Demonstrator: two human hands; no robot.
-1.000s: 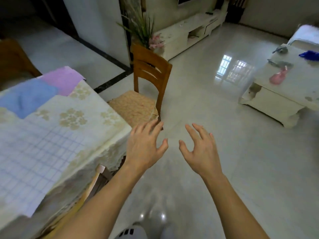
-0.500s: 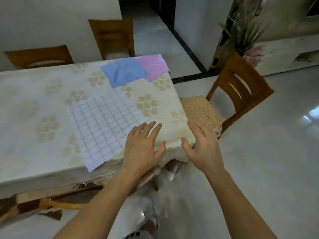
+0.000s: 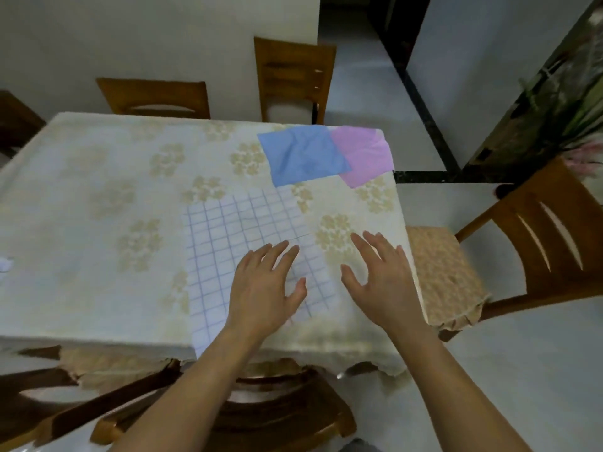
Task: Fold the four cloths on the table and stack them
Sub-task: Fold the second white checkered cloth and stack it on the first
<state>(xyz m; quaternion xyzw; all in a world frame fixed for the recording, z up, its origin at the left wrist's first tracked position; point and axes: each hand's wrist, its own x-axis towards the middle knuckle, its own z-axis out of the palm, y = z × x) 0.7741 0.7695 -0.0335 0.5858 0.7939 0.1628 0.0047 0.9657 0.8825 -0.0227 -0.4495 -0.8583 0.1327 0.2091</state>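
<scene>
Two hands are out in front of you, palms down and fingers spread, neither one holding anything. Your left hand (image 3: 266,287) is over the checked cloth (image 3: 248,256), near the front edge of the table (image 3: 98,223); whether it touches the cloth or hovers just above it is hard to tell from this angle. Your right hand (image 3: 380,282) is beside it, over the bare tablecloth just right of the checked cloth and close to the table's right edge.

The checked cloth lies flat and unfolded, one corner hanging a little over the front edge. Beyond it, at the far right corner of the table, a blue cloth (image 3: 301,154) lies spread out, its near corner overlapping the far edge of the checked one. A pink cloth (image 3: 367,156) sits partly under the blue cloth's right side, reaching the table's right edge.

A small white scrap (image 3: 5,264) shows at the left edge of the table, too little of it in view to name. Wooden chairs stand round the table: one with a woven seat cushion (image 3: 443,272) on the right, others along the far side.
</scene>
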